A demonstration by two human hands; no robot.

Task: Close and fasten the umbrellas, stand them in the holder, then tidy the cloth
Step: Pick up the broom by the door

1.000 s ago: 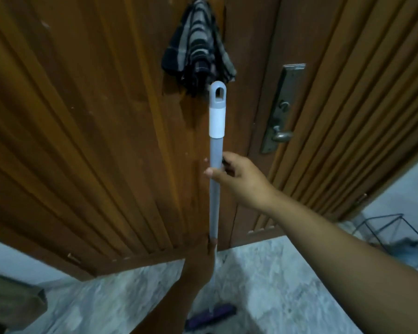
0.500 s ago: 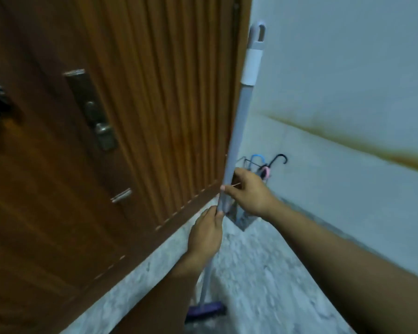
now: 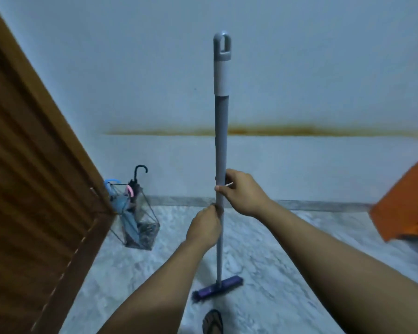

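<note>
While several closed umbrellas (image 3: 130, 203) stand handle-up in the wire holder (image 3: 140, 222) on the floor (image 3: 275, 273) beside the wooden door (image 3: 34, 189), both hands grip an upright grey mop pole (image 3: 221, 141). Higher on the shaft, the right hand (image 3: 243, 191) curls its fingers around it; the left hand (image 3: 204, 229) wraps it just below. At the pole's foot, its purple head (image 3: 216, 289) rests on the floor, near a sandalled foot (image 3: 212, 321). An orange object (image 3: 405, 201) shows at the right edge.
</note>
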